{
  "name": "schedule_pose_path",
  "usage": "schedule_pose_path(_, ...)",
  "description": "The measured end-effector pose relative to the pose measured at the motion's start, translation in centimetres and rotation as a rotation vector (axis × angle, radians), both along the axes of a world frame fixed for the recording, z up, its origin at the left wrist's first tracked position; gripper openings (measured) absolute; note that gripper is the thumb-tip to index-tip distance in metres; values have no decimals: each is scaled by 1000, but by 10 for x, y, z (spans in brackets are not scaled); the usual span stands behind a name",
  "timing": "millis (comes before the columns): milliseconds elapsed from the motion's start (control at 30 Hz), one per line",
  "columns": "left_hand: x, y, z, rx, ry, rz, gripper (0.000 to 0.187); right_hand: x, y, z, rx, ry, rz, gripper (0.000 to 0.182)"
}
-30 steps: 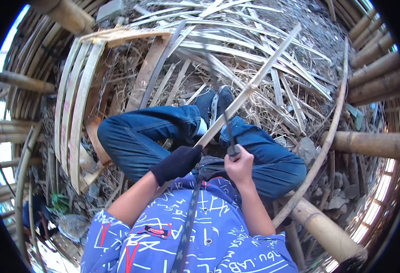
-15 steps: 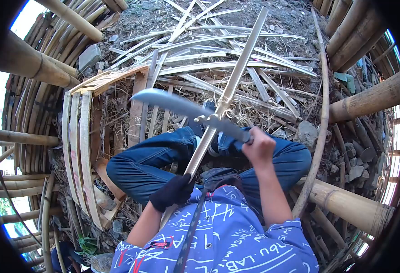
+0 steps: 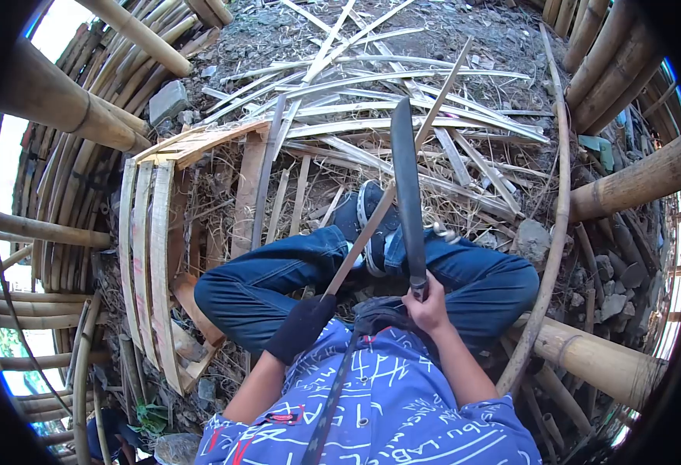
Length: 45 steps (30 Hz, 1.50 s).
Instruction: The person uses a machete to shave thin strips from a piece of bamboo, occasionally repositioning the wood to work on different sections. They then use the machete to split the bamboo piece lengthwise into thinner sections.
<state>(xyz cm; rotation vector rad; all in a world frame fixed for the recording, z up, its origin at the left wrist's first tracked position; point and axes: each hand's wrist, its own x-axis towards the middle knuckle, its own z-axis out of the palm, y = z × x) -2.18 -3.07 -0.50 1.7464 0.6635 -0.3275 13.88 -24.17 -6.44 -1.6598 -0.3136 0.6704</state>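
Note:
My left hand (image 3: 303, 328), in a black glove, is closed round the lower end of a long bamboo strip (image 3: 370, 227). The strip slants up and away to the right between my bent legs, its narrow edge turned toward me. Bare, my right hand (image 3: 429, 305) grips the handle of a machete (image 3: 408, 182). Its broad dark blade points away from me, just right of the strip, and overlaps it near the top in this view. Beyond my shoes (image 3: 369, 218) lie many pale split bamboo strips (image 3: 340, 124), crossing one another on the ground.
A slatted wooden crate (image 3: 145, 256) lies on its side at my left. Thick bamboo poles (image 3: 604, 364) jut in from both sides, and a thin pole (image 3: 561, 178) runs along my right. Stones (image 3: 531, 240), a grey block (image 3: 168, 101) and shavings are scattered over the dirt.
The machete has swung from lying across the strip to pointing forward beside it, and my right hand has come closer to my body. The strip has turned edge-on in my left hand.

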Motion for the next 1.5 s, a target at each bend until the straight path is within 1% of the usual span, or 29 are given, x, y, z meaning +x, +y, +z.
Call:
schedule_pose_path(33,2,-1,4,-27,50,71,38,2,-3,4,5,33,20,17)
schedule_pose_path(133,7,-1,10,4,8,90,45,16,0,32,-111,-207,-22,14)
schedule_pose_path(167,8,-1,11,5,1,75,45,17,0,35,-111,-213,-38,14)
schedule_pose_path(233,9,-2,11,25,-47,104,44,19,1,39,-100,-199,-75,16)
schedule_pose_path(367,12,-6,18,-10,-37,161,43,17,9,37,-51,-213,-127,14)
schedule_pose_path(433,10,-5,12,-12,-71,207,43,17,10,33,-5,-91,-123,11)
schedule_pose_path(467,11,-4,13,-8,-72,208,43,16,9,31,-1,-91,-123,11)
schedule_pose_path(533,12,0,17,7,-90,212,42,12,3,26,-70,-108,-15,13)
schedule_pose_path(600,10,5,17,-14,-103,206,42,4,0,24,-58,-53,20,15)
schedule_pose_path(667,10,8,13,-40,-117,194,41,-5,2,20,72,216,66,17)
schedule_pose_path(700,10,9,10,52,-173,121,41,-8,6,27,129,285,86,18)
schedule_pose_path(733,11,9,10,143,-229,47,41,-10,9,28,129,284,84,18)
schedule_pose_path(767,12,9,12,143,-229,47,41,-14,12,28,203,392,68,18)
schedule_pose_path(800,15,7,19,-48,-130,165,42,-15,14,27,277,500,52,18)
schedule_pose_path(833,17,6,23,-239,-29,281,43,-15,16,25,332,549,66,17)
schedule_pose_path(867,17,7,23,-238,-30,280,43,-13,17,27,333,548,65,17)
schedule_pose_path(933,14,10,23,-409,-101,352,44,-7,20,33,502,884,53,15)
schedule_pose_path(1000,18,12,25,-365,-126,389,45,-1,17,29,509,966,30,16)
schedule_pose_path(1067,23,17,31,-318,-162,433,45,-3,14,22,476,951,-1,16)
schedule_pose_path(1100,25,20,39,-308,-118,392,46,-4,14,24,451,936,-31,15)
schedule_pose_path(1167,29,22,39,-297,-81,353,46,-12,17,32,321,781,-129,15)
schedule_pose_path(1233,32,21,28,421,-431,-31,36,-21,19,33,239,577,-204,19)
schedule_pose_path(1267,33,21,28,420,-436,-38,36,-24,18,32,242,573,-210,19)
schedule_pose_path(1333,34,24,33,-597,-45,432,20,-27,20,27,232,213,-243,17)
schedule_pose_path(1367,35,24,28,-593,-47,424,20,-25,18,24,206,124,-264,20)
schedule_pose_path(1400,34,23,19,-334,-132,254,20,-21,16,25,211,121,-269,20)
schedule_pose_path(1433,34,23,15,-74,-216,84,19,-13,15,29,125,-153,-231,22)
schedule_pose_path(1467,33,23,14,-69,-221,78,19,-6,17,33,36,-426,-192,24)
schedule_pose_path(1500,32,22,15,-129,-247,59,24,-1,19,36,34,-461,-206,27)
